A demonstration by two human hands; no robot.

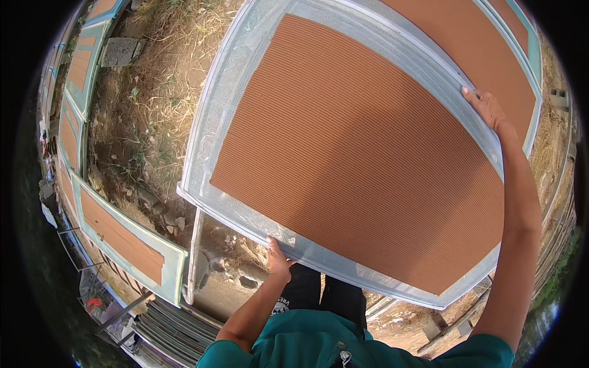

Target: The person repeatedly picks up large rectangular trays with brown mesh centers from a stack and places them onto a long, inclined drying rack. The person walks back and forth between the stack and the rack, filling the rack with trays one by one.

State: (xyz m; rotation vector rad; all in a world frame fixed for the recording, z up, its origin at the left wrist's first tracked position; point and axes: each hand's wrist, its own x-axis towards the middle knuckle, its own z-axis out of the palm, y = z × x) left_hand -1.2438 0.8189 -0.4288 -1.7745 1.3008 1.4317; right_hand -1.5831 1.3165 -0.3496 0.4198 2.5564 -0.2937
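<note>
A large mesh drying frame with a pale rim is spread out in front of me, tilted across the view. On it lies a wide brown sheet with fine parallel ridges; a shadow falls over its middle and right. My left hand grips the frame's near edge, thumb on top and fingers hidden underneath. With my right arm stretched out, my right hand is closed on the far right edge, its thumb showing along the rim. Both hands stay off the brown sheet.
Another frame with a smooth brown sheet lies beyond, at the upper right. More framed sheets stand in a row at the left, beside a wooden post. A concrete block sits on dry, grassy ground. Dark poles are stacked at lower left.
</note>
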